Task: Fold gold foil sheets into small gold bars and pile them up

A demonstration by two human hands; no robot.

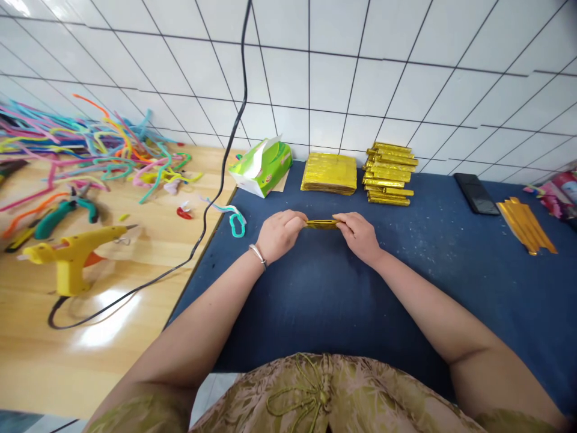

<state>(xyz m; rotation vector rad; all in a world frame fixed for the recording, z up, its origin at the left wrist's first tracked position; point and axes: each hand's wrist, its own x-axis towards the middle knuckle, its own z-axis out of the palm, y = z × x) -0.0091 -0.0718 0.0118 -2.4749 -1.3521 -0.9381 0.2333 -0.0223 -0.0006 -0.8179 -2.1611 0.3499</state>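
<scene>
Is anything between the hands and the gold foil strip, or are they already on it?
Nothing visible stands between. The left hand and right hand each pinch one end of the folded gold strip over the blue mat, well clear of the foil stacks behind.

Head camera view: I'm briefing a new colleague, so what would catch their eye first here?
Both hands, left hand and right hand, pinch a folded gold foil strip over the blue mat. Behind them lie a flat gold sheet pile and stacked gold strips. Far left, a tangle of bright pipe cleaners lies above a yellow glue gun.
</scene>
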